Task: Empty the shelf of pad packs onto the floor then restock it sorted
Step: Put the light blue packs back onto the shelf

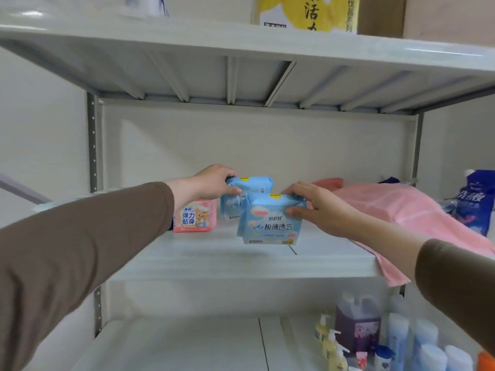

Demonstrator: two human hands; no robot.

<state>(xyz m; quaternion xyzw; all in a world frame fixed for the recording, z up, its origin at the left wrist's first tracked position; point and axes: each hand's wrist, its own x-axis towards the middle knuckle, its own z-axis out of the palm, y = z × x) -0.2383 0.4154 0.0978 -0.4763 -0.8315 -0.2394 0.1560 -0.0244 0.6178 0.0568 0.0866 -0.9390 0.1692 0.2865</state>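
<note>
On the white middle shelf point(241, 263) stand two light-blue pad packs and one pink pack. My right hand point(318, 207) grips the top right corner of the front blue pack point(267, 223), which hangs slightly above the shelf board. My left hand point(214, 183) holds the top of the rear blue pack point(251, 184), which stands further back. The pink pad pack point(197, 216) with a bear picture stands on the shelf just below my left wrist, untouched.
A pink towel point(401, 207) lies on the shelf's right part and hangs over its front edge. A dark blue refill pouch point(476, 202) stands at far right. Several bottles point(375, 341) fill the lower shelf's right side. Boxes point(308, 12) sit on the top shelf.
</note>
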